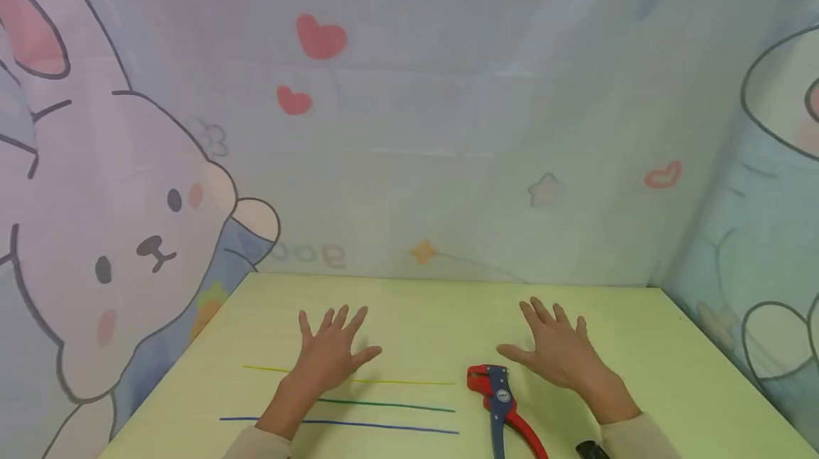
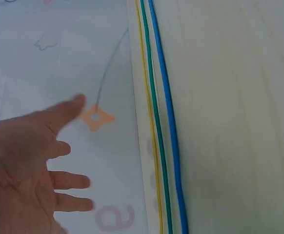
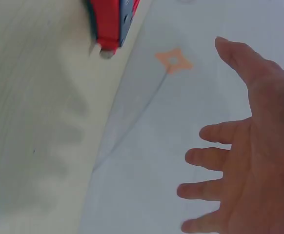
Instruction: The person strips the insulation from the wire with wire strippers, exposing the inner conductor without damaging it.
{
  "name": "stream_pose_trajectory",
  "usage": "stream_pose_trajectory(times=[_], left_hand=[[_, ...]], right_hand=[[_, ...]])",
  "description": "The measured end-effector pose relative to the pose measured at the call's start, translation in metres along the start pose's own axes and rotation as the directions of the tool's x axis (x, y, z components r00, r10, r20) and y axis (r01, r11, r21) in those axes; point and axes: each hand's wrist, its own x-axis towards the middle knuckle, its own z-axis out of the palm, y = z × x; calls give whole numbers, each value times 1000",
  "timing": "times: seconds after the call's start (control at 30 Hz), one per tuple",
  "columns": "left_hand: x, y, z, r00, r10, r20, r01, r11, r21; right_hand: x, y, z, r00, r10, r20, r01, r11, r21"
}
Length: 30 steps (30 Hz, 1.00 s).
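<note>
My left hand [image 1: 326, 358] is spread over the table with nothing in it, its forearm crossing above three wires. These are a yellow wire [image 1: 409, 382], a green wire [image 1: 397, 405] and a blue wire [image 1: 384, 426], lying roughly parallel from left to right. In the left wrist view the blue wire [image 2: 171, 117] looks the thickest. My right hand [image 1: 563, 354], also empty with fingers fanned out, is held to the right of a red and blue wire stripper [image 1: 500, 396]. The stripper's head points away from me, and its handles run out of the head view at the bottom.
A small black object [image 1: 591, 450] shows beside the right sleeve at the bottom edge. The pale yellow table [image 1: 422, 317] ends at a cloth backdrop [image 1: 448, 160] printed with a rabbit, hearts and stars. More printed cloth runs along the left and right sides.
</note>
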Motion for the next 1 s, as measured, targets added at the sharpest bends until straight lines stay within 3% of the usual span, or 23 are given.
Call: stream_pose_trajectory(times=[0.17,0.27,0.53,0.7,0.83,1.0], left_hand=[[-4,12,-2,989,105,109,-90,987,-134],[-6,17,1,982,134,135,-111,980,-167],[-4,22,8,982,147,122,-129,981,-145],[-2,27,10,981,96,169,-69,985,-156],[-1,25,10,981,61,182,-38,991,-126],[1,19,17,985,80,152,-68,994,-80]], right_hand=[[-5,-24,0,983,-24,182,-24,967,253],[-9,-35,5,958,-24,286,-62,955,289],[-16,-48,10,907,9,420,-125,960,249],[-22,-51,7,859,74,507,-188,966,179],[-24,-53,9,842,113,527,-202,973,114],[-22,-57,12,812,179,555,-236,971,32]])
